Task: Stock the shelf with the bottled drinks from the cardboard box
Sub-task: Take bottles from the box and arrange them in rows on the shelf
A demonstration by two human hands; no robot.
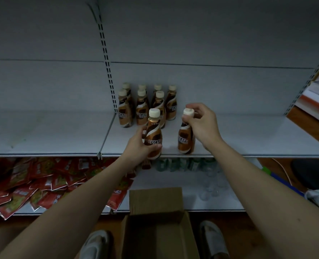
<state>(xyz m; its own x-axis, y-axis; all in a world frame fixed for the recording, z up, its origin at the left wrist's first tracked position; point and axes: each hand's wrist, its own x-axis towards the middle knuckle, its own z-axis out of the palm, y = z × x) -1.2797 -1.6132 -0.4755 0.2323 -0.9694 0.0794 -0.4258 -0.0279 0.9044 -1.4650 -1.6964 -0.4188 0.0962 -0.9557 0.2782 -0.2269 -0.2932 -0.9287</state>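
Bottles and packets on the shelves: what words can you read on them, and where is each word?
"NESCAF": bottle in the left hand; last letter hidden at the label's edge.
"NESCAF": second standing bottle from the left.
"ESCAF": rightmost back bottle.
"CAF": bottle in the right hand; the rest is turned away.
Red packets: print too blurred to read.
Cardboard box: no text visible.

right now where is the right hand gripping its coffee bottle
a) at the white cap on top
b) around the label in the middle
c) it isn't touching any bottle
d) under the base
a: the right hand pinches the white cap of the right bottle, which stands near the front edge of the shelf, while the left hand wraps the label of the left bottle.
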